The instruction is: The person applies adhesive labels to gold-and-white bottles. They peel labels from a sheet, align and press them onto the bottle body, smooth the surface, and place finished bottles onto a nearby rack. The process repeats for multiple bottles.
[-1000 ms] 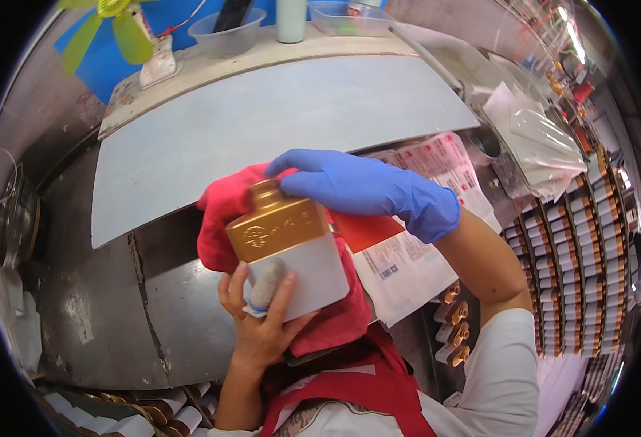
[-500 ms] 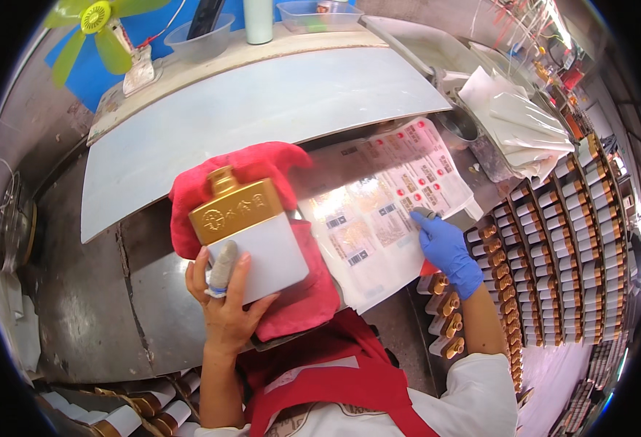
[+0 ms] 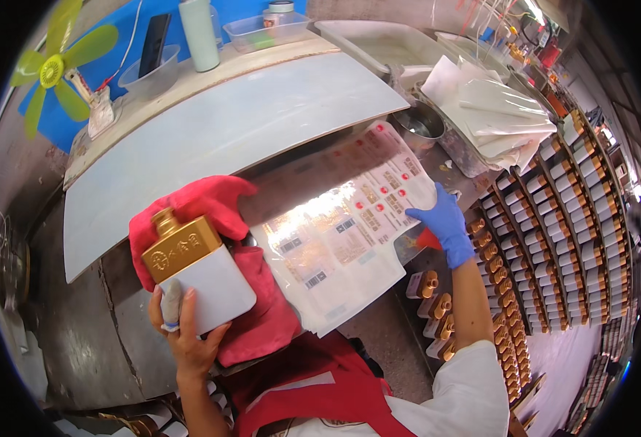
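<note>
The left hand [image 3: 189, 345] clasps the gold-and-white bottle [image 3: 211, 285] on the red cloth [image 3: 268, 309] (probably padding against scratches), while the gloved right hand [image 3: 444, 222] is at the right edge of the printed sheet [image 3: 357, 251], its grip too hidden to tell.

Shows one gold-and-white bottle [image 3: 218, 285] under the left fingers [image 3: 188, 309], plus four near bottles [image 3: 438, 326] in the closest row at right and racked bottles [image 3: 552, 266] too many to count. Includes at least one red cloth [image 3: 266, 315], at least one printed sheet [image 3: 346, 244], one five-bladed fan [image 3: 51, 71], one dark phone [image 3: 154, 44], one pale green tumbler [image 3: 199, 38], two clear tubs [image 3: 149, 81], one white-lidded jar [image 3: 280, 9], one metal bowl [image 3: 417, 134].
</note>
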`<state>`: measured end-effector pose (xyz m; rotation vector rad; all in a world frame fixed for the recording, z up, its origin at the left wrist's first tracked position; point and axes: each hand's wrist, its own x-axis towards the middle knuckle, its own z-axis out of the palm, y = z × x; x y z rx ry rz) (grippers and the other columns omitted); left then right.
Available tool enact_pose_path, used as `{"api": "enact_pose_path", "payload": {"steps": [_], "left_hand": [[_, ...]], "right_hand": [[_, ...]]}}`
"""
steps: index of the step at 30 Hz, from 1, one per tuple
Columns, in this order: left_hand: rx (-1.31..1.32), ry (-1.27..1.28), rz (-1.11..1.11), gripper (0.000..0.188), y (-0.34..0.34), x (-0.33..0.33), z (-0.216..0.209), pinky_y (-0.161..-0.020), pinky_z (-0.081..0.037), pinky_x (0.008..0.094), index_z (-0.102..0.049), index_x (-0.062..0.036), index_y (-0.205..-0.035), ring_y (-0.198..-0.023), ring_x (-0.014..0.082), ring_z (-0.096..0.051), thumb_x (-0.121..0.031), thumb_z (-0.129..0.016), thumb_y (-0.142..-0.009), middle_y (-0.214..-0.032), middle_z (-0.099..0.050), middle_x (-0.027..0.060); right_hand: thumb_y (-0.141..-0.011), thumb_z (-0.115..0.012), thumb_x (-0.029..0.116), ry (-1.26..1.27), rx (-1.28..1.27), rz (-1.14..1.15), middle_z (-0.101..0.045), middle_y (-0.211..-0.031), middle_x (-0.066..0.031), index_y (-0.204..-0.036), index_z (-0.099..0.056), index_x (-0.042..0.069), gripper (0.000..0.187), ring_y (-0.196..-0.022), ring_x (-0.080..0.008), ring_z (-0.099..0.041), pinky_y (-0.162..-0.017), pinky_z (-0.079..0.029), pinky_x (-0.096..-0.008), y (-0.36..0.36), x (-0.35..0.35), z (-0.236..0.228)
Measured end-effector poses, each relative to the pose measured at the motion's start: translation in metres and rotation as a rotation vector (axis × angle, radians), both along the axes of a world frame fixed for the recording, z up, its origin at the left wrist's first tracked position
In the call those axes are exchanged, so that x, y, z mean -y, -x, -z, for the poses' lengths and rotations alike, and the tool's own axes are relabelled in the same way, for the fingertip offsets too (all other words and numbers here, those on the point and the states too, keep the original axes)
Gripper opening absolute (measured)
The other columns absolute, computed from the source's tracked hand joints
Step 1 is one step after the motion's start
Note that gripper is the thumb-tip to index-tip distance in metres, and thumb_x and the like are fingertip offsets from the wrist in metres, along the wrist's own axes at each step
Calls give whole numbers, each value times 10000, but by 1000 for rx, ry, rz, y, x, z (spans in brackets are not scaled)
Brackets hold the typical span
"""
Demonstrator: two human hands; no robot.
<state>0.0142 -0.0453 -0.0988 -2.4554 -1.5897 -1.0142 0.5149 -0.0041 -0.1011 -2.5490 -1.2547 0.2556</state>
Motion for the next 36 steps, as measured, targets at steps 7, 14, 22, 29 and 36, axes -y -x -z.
{"api": "enact_pose_path", "payload": {"steps": [7,14,22,29,36], "left_hand": [[-23,24,1,754,0,-1,0,-1070,-301,486,-492,-90,-1328,-1345,404,-287,-453,-768,-728,-1448,-291,233],[-23,24,5,760,3,0,1,-1074,-301,490,-490,-85,-1326,-1348,405,-286,-457,-770,-725,-1454,-283,235],[6,52,17,763,4,-1,0,-1070,-298,503,-499,-104,-1320,-1337,421,-289,-445,-790,-703,-1455,-270,237],[-40,22,23,748,6,-4,-1,-1045,-319,506,-522,-129,-1304,-1302,418,-326,-460,-794,-691,-1433,-279,232],[-1,13,24,736,4,-5,0,-1037,-315,527,-541,-143,-1282,-1289,413,-325,-445,-810,-667,-1416,-284,226]], "right_hand": [[-568,-827,511,104,-45,3,-587,-1209,-201,-1239,-542,49,863,-1092,-336,-591,-920,-479,-385,-87,-29,16],[-471,-889,483,-17,-86,-235,-627,-1099,-213,-1160,-545,-11,915,-1069,-346,-596,-937,-465,-399,-52,-20,18],[-573,-844,463,107,-70,-187,-671,-970,-192,-1008,-642,-8,673,-896,-320,-652,-794,-501,-383,-106,-49,35],[-722,-788,375,80,-209,-229,-662,-735,-119,-806,-681,-20,418,-663,-166,-592,-642,-486,-327,-151,-58,50],[-680,-809,315,88,-79,-208,-679,-723,-110,-798,-698,-23,375,-634,-172,-618,-636,-498,-321,-154,-62,53]]}}
